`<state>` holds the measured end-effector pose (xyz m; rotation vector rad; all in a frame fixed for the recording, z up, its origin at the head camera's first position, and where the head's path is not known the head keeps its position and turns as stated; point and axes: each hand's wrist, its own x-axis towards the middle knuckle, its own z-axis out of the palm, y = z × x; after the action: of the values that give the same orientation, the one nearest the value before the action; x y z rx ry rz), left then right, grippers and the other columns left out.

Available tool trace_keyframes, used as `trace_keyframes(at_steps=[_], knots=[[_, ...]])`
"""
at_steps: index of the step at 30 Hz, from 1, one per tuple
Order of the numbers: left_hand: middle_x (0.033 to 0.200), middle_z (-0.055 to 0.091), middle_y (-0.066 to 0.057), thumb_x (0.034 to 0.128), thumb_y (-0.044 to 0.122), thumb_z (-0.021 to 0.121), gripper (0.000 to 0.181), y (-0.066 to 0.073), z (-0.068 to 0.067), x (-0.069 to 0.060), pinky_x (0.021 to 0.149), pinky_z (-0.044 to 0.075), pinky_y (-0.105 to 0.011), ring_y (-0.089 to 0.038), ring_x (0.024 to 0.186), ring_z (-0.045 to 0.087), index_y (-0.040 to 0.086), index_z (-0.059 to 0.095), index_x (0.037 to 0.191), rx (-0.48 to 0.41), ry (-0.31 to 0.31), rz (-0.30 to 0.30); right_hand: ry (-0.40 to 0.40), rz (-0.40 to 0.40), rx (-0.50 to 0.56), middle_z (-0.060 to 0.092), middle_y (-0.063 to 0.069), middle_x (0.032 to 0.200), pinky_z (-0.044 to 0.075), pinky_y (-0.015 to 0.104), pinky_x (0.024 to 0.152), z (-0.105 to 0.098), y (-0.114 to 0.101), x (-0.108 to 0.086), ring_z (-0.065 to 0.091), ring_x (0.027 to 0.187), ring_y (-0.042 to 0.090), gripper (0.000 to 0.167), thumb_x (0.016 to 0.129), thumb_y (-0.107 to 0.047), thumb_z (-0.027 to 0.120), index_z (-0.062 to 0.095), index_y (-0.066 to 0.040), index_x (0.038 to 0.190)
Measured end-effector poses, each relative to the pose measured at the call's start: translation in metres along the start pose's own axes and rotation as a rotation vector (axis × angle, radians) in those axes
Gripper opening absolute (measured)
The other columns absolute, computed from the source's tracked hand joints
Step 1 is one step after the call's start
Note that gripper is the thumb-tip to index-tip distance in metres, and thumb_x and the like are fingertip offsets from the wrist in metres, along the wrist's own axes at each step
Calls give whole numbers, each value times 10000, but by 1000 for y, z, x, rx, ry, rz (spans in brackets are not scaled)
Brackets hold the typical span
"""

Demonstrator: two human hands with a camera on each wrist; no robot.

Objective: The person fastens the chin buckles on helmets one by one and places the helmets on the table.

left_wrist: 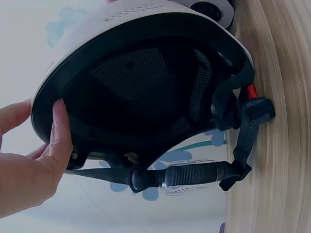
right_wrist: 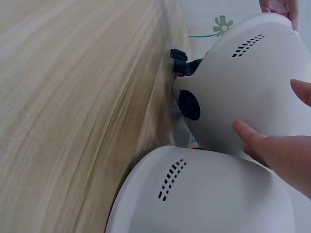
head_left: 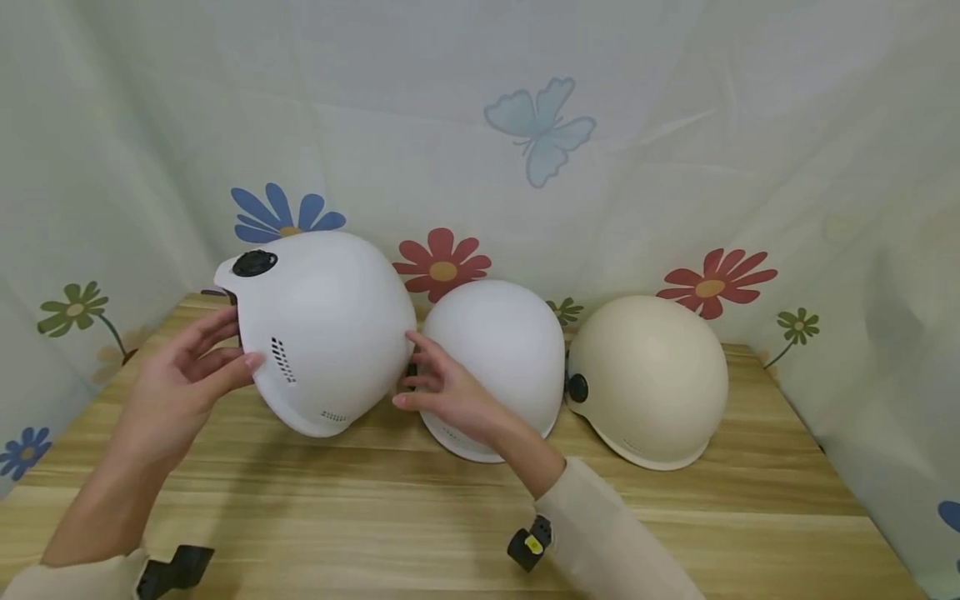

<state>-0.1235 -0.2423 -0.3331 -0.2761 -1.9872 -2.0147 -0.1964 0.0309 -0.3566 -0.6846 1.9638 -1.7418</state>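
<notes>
- Head view: there it was, the smooth white dome-shaped helmet (head_left: pixel 337 325), tilted at the left end of a row of three on the pale wood-grain bench (head_left: pixel 360 517)!
- The bare left hand (head_left: pixel 176 367) had it by the rim, pinching, thumb on the outer shell and fingers tucked under the edge.
- Across the way, the bare right hand (head_left: pixel 450 392) had its fingers loosely spread, index fingertip at the shell's side, in front of the second white rounded helmet (head_left: pixel 498 358).
- Holding the right end was the cream rounded helmet (head_left: pixel 652 375), a black round side disc (head_left: pixel 577 387) facing its neighbour; behind them all, a pale cloth backdrop (head_left: pixel 420 125) with printed flowers.
- Left wrist view: what a look inside! The dark mesh-patterned lining (left_wrist: pixel 131 73) gaped open, the left fingers inside the rim, and the black woven chin strap (left_wrist: pixel 199 174) hung below beside a small red buckle piece (left_wrist: pixel 251 91).
- Right wrist view: index finger out against the tilted shell, thumb well apart, no pinch there; the slotted vents (right_wrist: pixel 248 45) showed above, with the second helmet just beside.
</notes>
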Motion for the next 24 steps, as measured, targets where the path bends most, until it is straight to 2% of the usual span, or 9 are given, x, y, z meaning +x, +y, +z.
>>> trace_keyframes(at_steps=[5, 12, 14, 20, 24], knots=[[1182, 478, -17, 854, 16, 618, 631, 3, 6, 0, 702, 502, -170, -49, 925, 575, -1, 301, 1399, 73, -19, -20, -2, -11, 48, 252, 142, 1439, 423, 367, 921, 1, 1, -1, 422, 1208, 340, 784, 848, 10, 608, 178, -223, 1461], [1203, 455, -33, 878, 149, 620, 718, 7, 13, -2, 721, 476, -129, -17, 951, 517, 63, 195, 1451, 369, -19, -74, -9, 3, 63, 209, 138, 1466, 410, 378, 937, 0, 1, -3, 418, 1216, 341, 792, 857, 16, 595, 156, -242, 1463], [1213, 459, -57, 876, 162, 626, 743, 7, 15, -4, 724, 466, -118, -10, 949, 514, 85, 172, 1459, 413, -33, -78, -11, 5, 60, 207, 146, 1467, 407, 380, 943, 0, 1, -4, 419, 1217, 338, 789, 862, 8, 594, 150, -243, 1464], [1203, 479, -94, 872, 157, 631, 730, 4, 18, -7, 721, 463, -112, 5, 947, 518, 95, 196, 1455, 445, -41, -36, -18, 6, 27, 267, 160, 1441, 394, 380, 958, -3, -1, -6, 431, 1214, 306, 779, 867, -21, 604, 157, -249, 1463], [1170, 506, -35, 874, 161, 628, 677, 5, 21, -8, 721, 468, -120, -26, 950, 524, 128, 261, 1442, 457, -39, -2, -32, 5, 23, 288, 165, 1427, 395, 379, 957, -4, -2, -7, 432, 1212, 312, 761, 872, -31, 601, 171, -250, 1460]])
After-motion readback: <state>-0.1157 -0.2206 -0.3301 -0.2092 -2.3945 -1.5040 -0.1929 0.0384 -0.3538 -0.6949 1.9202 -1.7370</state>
